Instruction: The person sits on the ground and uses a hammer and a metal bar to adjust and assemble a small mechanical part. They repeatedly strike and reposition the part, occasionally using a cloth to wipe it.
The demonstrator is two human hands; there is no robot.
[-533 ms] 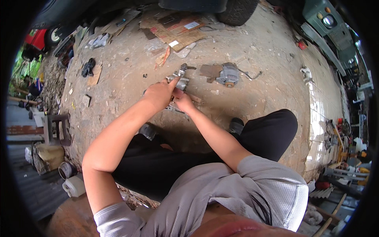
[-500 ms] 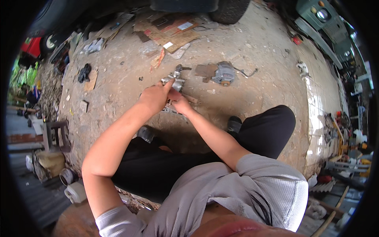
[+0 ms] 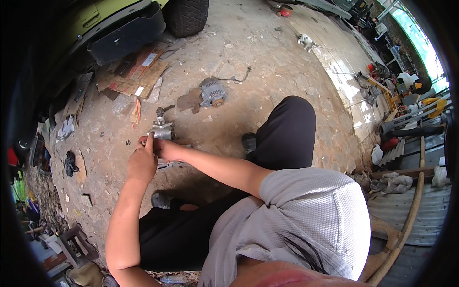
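A silvery metal machine part (image 3: 163,131) with a knobbed fitting at its far end lies on the ground in front of me. At its near end my two hands meet. My left hand (image 3: 142,161) is closed, its index finger lying forward along the part's side. My right hand (image 3: 169,150) reaches across from the right, its fingers closed and mostly covered by the left hand. What either pinches is hidden. A flat metal piece (image 3: 167,164) shows just below the right wrist. Farther off, to the right, sits a grey alternator (image 3: 213,92) beside a brown scrap of cardboard (image 3: 190,100).
Flattened cardboard (image 3: 138,76) lies at the far left, below a vehicle's tyre (image 3: 187,16). A black crumpled thing (image 3: 71,163) is on the left. My shoes (image 3: 161,200) and bent knees frame the work spot. White tiles (image 3: 342,79) run along the right, with clutter beyond.
My view has swung to the right, so the floor things appear farther left. Both hands stay together at the metal part; the left index finger now points more straight ahead.
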